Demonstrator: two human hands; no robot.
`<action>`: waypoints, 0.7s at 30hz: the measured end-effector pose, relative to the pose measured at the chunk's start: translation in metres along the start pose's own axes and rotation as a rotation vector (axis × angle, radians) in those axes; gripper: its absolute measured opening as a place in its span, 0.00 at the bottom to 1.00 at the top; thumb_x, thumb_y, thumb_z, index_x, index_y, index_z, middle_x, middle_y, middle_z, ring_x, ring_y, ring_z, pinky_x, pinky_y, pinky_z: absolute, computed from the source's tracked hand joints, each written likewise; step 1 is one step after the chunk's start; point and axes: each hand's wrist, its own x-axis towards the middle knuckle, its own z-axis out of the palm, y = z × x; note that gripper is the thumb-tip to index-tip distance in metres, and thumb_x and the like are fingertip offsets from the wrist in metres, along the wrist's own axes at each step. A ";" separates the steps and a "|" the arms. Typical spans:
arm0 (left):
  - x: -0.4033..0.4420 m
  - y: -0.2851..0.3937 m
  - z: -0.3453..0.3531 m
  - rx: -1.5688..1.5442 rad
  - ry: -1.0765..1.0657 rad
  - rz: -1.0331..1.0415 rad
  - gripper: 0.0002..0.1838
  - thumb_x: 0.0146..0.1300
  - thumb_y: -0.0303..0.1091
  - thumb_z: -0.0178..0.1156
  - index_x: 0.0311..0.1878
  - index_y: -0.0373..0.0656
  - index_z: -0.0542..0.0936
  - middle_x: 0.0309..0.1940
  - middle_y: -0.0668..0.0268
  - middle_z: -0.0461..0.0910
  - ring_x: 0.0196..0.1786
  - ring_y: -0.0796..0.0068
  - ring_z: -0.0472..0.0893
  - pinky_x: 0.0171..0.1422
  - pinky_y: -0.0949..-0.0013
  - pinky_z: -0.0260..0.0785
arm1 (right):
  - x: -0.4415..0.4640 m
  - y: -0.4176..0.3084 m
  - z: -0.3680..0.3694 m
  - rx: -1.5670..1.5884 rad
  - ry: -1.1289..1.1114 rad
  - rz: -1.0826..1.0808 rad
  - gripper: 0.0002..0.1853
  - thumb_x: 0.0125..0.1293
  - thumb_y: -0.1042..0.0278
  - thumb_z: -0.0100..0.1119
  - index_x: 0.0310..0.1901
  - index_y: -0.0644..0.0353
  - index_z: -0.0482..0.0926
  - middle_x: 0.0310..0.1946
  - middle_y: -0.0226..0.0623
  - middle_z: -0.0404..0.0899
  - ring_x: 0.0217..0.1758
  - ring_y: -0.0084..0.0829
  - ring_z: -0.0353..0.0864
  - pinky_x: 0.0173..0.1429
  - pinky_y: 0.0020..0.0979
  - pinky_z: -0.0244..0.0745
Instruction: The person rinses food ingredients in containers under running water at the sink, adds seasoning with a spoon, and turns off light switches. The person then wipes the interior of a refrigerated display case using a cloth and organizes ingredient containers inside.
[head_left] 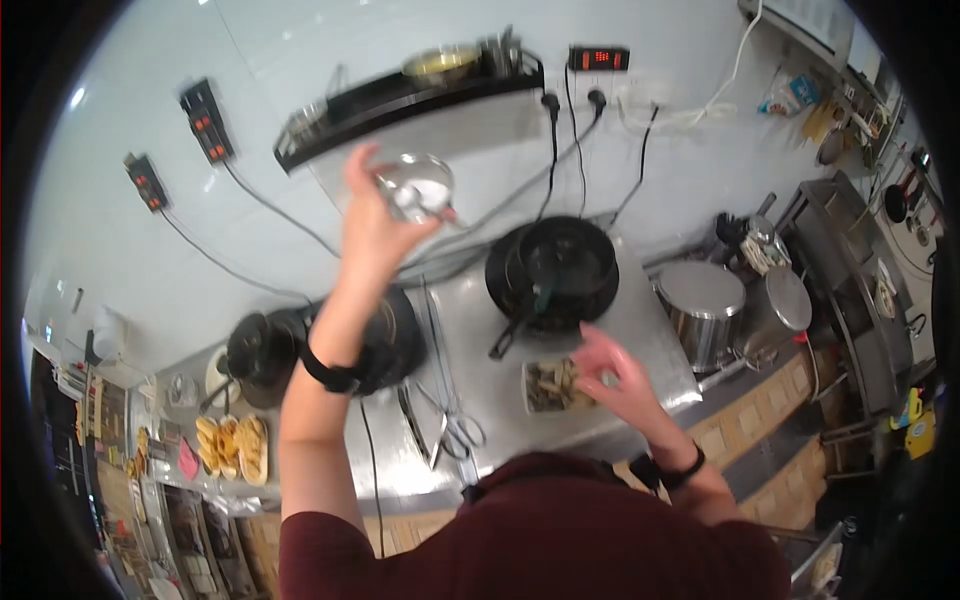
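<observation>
My left hand (375, 225) is raised near the wall shelf, its fingers wrapped round a small round metal bowl (416, 187) with something white inside. My right hand (612, 375) hovers at the right edge of a clear rectangular container (545, 388) that holds brownish food pieces; its fingers are apart and nothing shows between them. Behind the container, black pans (560, 270) are stacked on the steel counter (460, 300), a handle pointing toward me. Scissors (462, 430) and long tongs lie on the counter to the left of the container.
A black wall shelf (410, 95) carries bowls. Cables hang along the wall. More dark pans (390, 340) stand at the left, beside a tray of bread-like food (233, 448). Large lidded steel pots (703, 300) stand at the right.
</observation>
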 end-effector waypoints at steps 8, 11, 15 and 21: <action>-0.180 -0.005 0.050 0.011 0.035 -0.116 0.48 0.31 0.32 0.75 0.55 0.40 0.54 0.48 0.50 0.68 0.48 0.51 0.72 0.49 0.60 0.67 | 0.029 -0.003 0.079 -0.127 0.037 -0.255 0.22 0.49 0.76 0.63 0.48 0.61 0.71 0.29 0.32 0.71 0.26 0.25 0.69 0.29 0.23 0.66; -0.207 -0.026 0.049 -0.040 0.125 0.011 0.49 0.31 0.33 0.75 0.55 0.40 0.53 0.48 0.51 0.68 0.47 0.58 0.74 0.50 0.62 0.67 | 0.031 -0.011 0.082 -0.475 0.001 -0.614 0.16 0.47 0.79 0.60 0.41 0.62 0.74 0.30 0.35 0.72 0.27 0.30 0.72 0.30 0.26 0.68; -0.229 -0.035 0.042 -0.105 0.111 0.096 0.51 0.31 0.33 0.76 0.54 0.47 0.48 0.51 0.49 0.66 0.49 0.58 0.73 0.51 0.62 0.67 | 0.023 -0.002 0.091 -0.614 -0.213 -0.817 0.17 0.42 0.80 0.60 0.38 0.63 0.75 0.31 0.37 0.72 0.30 0.36 0.73 0.32 0.31 0.70; -0.240 -0.046 0.049 -0.137 0.072 0.135 0.49 0.33 0.30 0.74 0.55 0.50 0.49 0.49 0.50 0.68 0.51 0.55 0.71 0.54 0.56 0.63 | 0.015 -0.002 0.079 -0.710 -0.196 -0.784 0.15 0.44 0.79 0.60 0.38 0.64 0.74 0.30 0.37 0.72 0.29 0.35 0.73 0.32 0.32 0.70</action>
